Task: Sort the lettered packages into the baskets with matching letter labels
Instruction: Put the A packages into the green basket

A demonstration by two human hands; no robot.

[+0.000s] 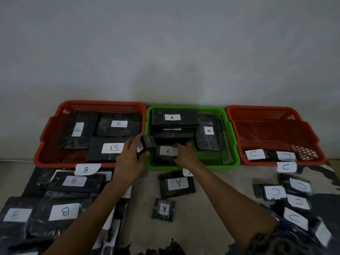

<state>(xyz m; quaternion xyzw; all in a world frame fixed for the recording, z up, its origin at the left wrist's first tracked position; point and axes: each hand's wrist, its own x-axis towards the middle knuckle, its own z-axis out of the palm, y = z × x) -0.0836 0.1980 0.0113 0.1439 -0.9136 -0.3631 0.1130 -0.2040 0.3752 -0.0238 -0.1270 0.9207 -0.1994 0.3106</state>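
Landmark: green square plastic mesh basket (228, 144), centre of the row against the wall, white tag reading A (187, 172) on its near rim, partly hidden by the right forearm
Writing inside it: dark wrapped packages with white labels reading A, one at the back (174, 117), one at the right wall (209, 133), one at the near left corner (166, 151)
Left of it: orange plastic mesh basket (55, 129), tag B (86, 169), three dark packages labelled B
Right of it: orange plastic mesh basket (272, 133), tag C (286, 166), two packages labelled C at its near wall
Left hand (131, 157): stretched forward over the green basket's left rim, fingers and thumb curled round a small dark package (147, 144) held on edge
Right hand (185, 153): reaching into the green basket's near left corner, fingers curled on the right end of the A package there
In front of it: two loose A packages (176, 184) on the beige surface, B packages to the left, C packages to the right
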